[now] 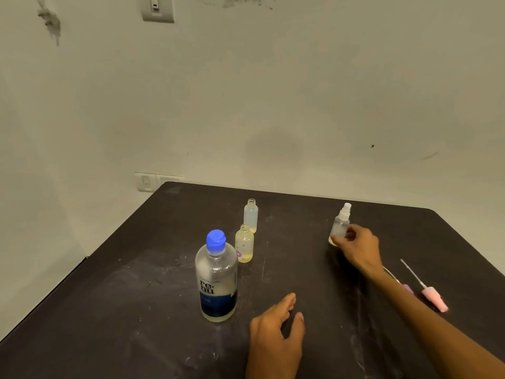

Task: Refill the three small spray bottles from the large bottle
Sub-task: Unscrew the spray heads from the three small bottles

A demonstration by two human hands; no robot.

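A large clear bottle (216,277) with a blue cap and a dark label stands upright at the table's near middle. Behind it stand two small uncapped bottles: a yellowish one with a purple flower (244,244) and a frosted one (250,215) farther back. A third small bottle (341,223), with its white spray head on, stands at the right. My right hand (358,248) holds its lower part with the fingertips. My left hand (276,335) rests on the table right of the large bottle, fingers apart, holding nothing.
The dark table (136,310) is dusty and scratched. A pink spray head with its dip tube (429,292) lies at the right; a purple one (407,288) shows partly under my right forearm. Wall sockets (153,181) sit behind the table's far left corner.
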